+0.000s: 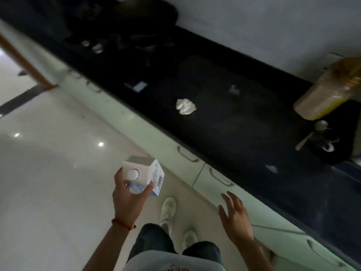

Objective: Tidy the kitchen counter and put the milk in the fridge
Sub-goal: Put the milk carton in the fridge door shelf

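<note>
Left-hand fingers: the left hand (127, 194) grips the milk carton (144, 176); the thumb lies on one face just below the cap, and the other fingers curl round the opposite lower side. Judged a carrying grip.

Right-hand fingers: the right hand (234, 216) has its fingers spread and straight and holds nothing. It hangs in the air beside the cabinet fronts (175, 141), touching none of them as far as can be told.

Milk carton, place: held over the floor (48, 173), off the counter, left of the free hand and above the shoes (169, 210). Judged in transit to the fridge; no fridge is in view.

Milk carton, axis: the long axis runs roughly toward the camera, so the gabled top and the white round cap (132, 174) face up at the viewer. The carton tilts slightly; the barcode side faces right. Keeping the cap uppermost is judged to guard against leaks.

Beyond the fingers, near: pale cabinet fronts with handles, just past the right hand.

Beyond the fingers, farther: dark counter (244, 133) bearing a crumpled white paper (185, 107), small scraps, a bagged package (328, 94) at the right end and dark cookware (144, 18) at the far end. Judged tidying not finished.
</note>
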